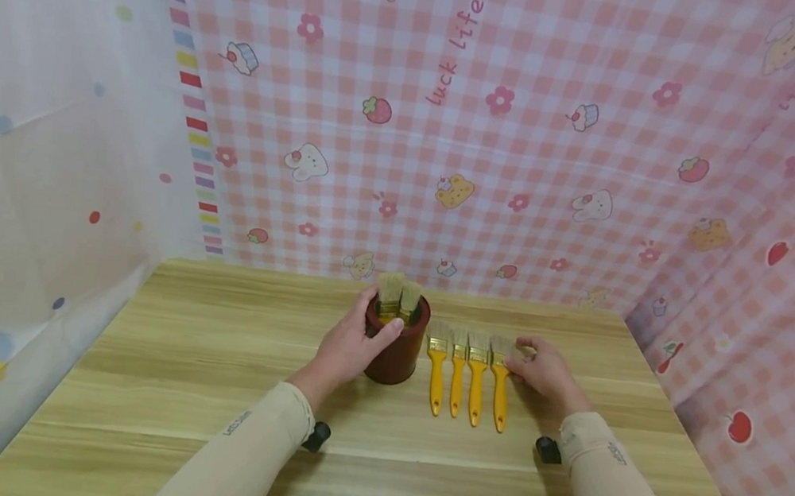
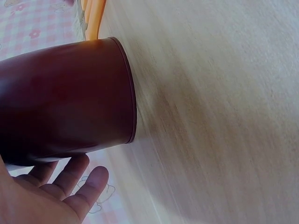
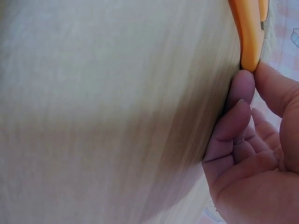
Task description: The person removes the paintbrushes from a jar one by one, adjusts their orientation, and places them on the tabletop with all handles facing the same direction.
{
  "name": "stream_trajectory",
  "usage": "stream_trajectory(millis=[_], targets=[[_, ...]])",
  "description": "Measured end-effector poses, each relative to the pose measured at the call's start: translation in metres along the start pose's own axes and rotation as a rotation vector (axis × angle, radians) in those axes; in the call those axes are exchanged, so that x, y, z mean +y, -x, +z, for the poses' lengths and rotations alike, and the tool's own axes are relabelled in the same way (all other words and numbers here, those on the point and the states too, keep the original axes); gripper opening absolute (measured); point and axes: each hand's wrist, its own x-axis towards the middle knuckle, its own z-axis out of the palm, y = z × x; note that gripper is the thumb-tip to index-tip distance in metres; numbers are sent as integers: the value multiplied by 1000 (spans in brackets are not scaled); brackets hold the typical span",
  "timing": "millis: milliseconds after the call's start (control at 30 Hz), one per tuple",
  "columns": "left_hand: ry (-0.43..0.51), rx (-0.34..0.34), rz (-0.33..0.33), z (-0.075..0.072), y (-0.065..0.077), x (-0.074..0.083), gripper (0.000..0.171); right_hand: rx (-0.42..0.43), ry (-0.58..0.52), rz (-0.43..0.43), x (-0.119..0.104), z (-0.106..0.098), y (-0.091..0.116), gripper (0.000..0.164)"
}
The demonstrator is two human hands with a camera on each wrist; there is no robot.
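Observation:
A dark brown-red cylindrical cup [image 1: 397, 356] stands upright on the table, with two pale-bristled paintbrushes [image 1: 391, 289] sticking out bristles up. My left hand [image 1: 353, 339] grips the cup at its left side, its thumb at the rim and the other fingers round the far side. Right of the cup, several paintbrushes [image 1: 457, 373] with yellow-orange handles and metal collars lie in a row, bristles away from me. My right hand [image 1: 544, 370] is at the rightmost paintbrush [image 1: 501, 394], thumb and forefinger pinching it near the collar. Its other fingers are curled, close to the tabletop.
The wood-grain table [image 1: 204, 389] runs back to a pink checked cloth [image 1: 506, 163] with cartoon prints. White patterned cloth [image 1: 69, 144] hangs on the left. Black wrist-mounted pieces [image 1: 548, 450] sit under each forearm.

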Motion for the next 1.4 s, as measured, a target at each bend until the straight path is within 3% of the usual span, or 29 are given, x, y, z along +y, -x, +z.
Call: stream_trajectory(millis=[633, 1000, 1200, 1400], targets=[[-20, -5, 16, 1, -1, 0, 88, 15, 9, -8, 3, 1, 4, 72], [-12, -14, -6, 0, 2, 3, 87, 40, -72, 1, 2, -5, 9, 81], [-7, -9, -9, -1, 2, 4, 85, 74, -22, -45, -16, -16, 12, 76], [-9, -5, -12, -2, 3, 4, 85, 38, 12, -122, -56, -14, 16, 75]])
